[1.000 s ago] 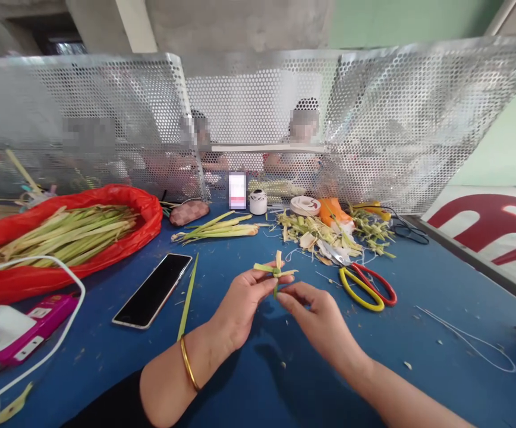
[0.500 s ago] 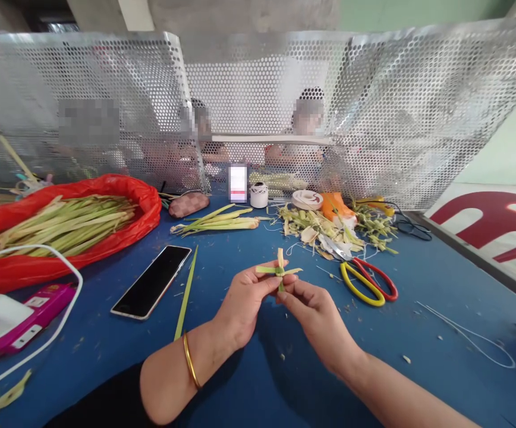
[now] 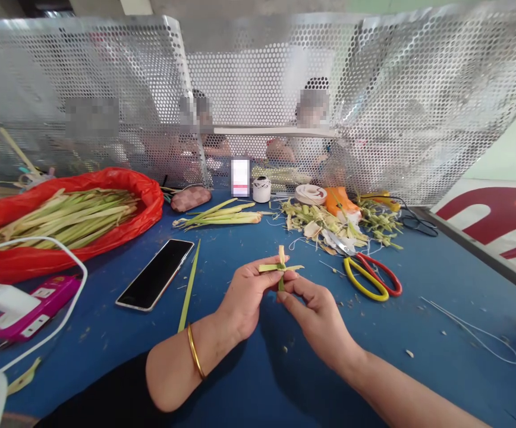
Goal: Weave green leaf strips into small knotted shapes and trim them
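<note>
Between my two hands, above the blue table (image 3: 240, 244), is a small cross-shaped piece of folded leaf strips (image 3: 281, 268), pale at the top and green at the sides and below. My left hand (image 3: 251, 294) pinches it near its centre with thumb and fingers. My right hand (image 3: 309, 303) has thumb and forefinger closed on the green end that points down. A single long green leaf strip (image 3: 189, 291) lies on the table left of my left wrist, beside a dark-screened phone (image 3: 155, 274). Scissors (image 3: 369, 276) with one yellow and one red handle lie to the right.
A red plastic bag (image 3: 153, 199) full of leaf strips stands at the left, near a purple power strip (image 3: 30, 312). Leaf stalks (image 3: 222, 215), a white jar (image 3: 261, 190) and leaf scraps (image 3: 311, 223) lie at the back. A perforated metal screen (image 3: 258, 71) closes the far side; people sit behind it.
The view has shifted slightly, so the table's things appear a little higher and further right. Both hands keep their hold on the folded leaf piece, with hardly any movement.
</note>
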Demonstrator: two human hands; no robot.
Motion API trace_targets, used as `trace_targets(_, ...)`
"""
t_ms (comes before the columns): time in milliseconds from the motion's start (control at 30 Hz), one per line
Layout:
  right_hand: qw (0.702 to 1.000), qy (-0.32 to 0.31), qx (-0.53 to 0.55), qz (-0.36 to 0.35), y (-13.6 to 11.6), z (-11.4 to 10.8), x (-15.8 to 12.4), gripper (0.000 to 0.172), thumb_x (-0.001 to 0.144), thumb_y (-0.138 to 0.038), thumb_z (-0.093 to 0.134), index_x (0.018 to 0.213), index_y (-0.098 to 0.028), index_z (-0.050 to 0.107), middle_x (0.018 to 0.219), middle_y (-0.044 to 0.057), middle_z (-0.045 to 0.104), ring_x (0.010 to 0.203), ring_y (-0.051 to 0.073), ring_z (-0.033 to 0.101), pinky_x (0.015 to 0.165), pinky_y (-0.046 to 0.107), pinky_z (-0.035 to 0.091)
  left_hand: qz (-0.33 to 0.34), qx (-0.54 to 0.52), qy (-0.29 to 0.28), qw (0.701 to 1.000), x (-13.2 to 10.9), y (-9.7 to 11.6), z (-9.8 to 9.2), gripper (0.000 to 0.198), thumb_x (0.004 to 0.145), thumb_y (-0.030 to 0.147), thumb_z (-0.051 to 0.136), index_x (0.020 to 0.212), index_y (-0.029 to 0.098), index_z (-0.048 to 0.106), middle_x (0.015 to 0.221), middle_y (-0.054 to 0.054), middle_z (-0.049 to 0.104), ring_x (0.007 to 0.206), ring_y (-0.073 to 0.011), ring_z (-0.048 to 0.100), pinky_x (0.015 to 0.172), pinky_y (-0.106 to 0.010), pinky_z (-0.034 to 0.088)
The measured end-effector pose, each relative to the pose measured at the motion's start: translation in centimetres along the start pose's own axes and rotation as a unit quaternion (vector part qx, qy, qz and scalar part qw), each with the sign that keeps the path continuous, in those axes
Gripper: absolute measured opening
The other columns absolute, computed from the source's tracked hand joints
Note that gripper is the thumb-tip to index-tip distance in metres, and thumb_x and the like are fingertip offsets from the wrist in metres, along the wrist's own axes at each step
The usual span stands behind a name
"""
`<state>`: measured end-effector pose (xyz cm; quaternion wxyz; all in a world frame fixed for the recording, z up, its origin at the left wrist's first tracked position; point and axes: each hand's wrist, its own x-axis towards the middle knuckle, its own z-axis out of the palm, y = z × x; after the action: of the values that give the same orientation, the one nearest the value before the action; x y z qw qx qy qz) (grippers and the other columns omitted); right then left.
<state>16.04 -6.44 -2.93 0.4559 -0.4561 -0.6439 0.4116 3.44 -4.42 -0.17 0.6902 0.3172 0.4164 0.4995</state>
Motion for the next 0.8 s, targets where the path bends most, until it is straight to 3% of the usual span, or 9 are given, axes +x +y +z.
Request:
trace_targets(200,0.997,-0.003,-0.083,0.002,-0.2,-0.7,0.4,0.028,0.088,-0.034,0.051,0.065,-0.019,0.056,0.065,-0.001,0.055,0.061,0.013,0.048,0.058,0.024,0.037,-0.010,0.035,-0.025,0.999,0.5,0.4,-0.6,0.030,0.074,0.015,0.067,0.104,0.012,0.067,0.081,-0.008,0.073,0.073,-0.0151,0.064,0.068,-0.025,0.046)
trace_targets(300,0.983,0.087,-0.161,-0.033,-0.5,-2.0,0.9,0.034,0.091,-0.042,0.048,0.064,-0.021,0.049,0.058,-0.003,0.049,0.056,0.013,0.044,0.054,0.024,0.034,-0.008,0.056,-0.035,0.998,0.6,0.7,-0.9,0.029,0.077,0.017,0.064,0.106,0.013,0.067,0.080,-0.007,0.072,0.077,-0.0147,0.064,0.076,-0.026,0.046)
trace_targets(367,0.972,0.128,-0.191,-0.048,-0.7,-2.8,1.3,0.024,0.089,-0.042,0.051,0.078,-0.021,0.053,0.066,-0.002,0.053,0.061,0.014,0.048,0.056,0.024,0.036,-0.016,0.067,-0.040,0.997,0.5,0.9,-0.9,0.028,0.078,0.018,0.062,0.105,0.014,0.068,0.079,-0.006,0.071,0.078,-0.0148,0.064,0.080,-0.028,0.047)
trace_targets(467,0.976,0.061,-0.204,-0.041,-0.6,-3.1,1.7,0.018,0.090,-0.039,0.051,0.089,-0.022,0.057,0.078,0.001,0.061,0.070,0.016,0.055,0.061,0.025,0.040,-0.009,0.083,-0.038,0.996,0.4,0.9,-0.8,0.024,0.077,0.020,0.063,0.099,0.013,0.068,0.073,-0.003,0.067,0.070,-0.0130,0.062,0.078,-0.029,0.048)
trace_targets(567,0.974,-0.005,-0.220,-0.044,-0.3,-2.6,1.7,0.027,0.094,-0.035,0.044,0.073,-0.022,0.054,0.070,0.000,0.059,0.065,0.015,0.053,0.059,0.024,0.037,0.002,0.116,-0.020,0.993,0.4,0.5,-0.6,0.025,0.074,0.025,0.069,0.097,0.013,0.068,0.065,-0.001,0.063,0.062,-0.0113,0.059,0.068,-0.026,0.049)
trace_targets(800,0.955,-0.002,-0.274,-0.114,-0.4,-1.9,0.8,0.033,0.093,-0.024,0.042,0.061,-0.022,0.037,0.060,-0.002,0.047,0.055,0.012,0.042,0.055,0.025,0.029,0.071,0.191,-0.010,0.979,0.7,-0.5,-0.5,0.018,0.075,0.026,0.066,0.090,0.015,0.069,0.066,0.000,0.064,0.061,-0.0131,0.058,0.062,-0.025,0.049)
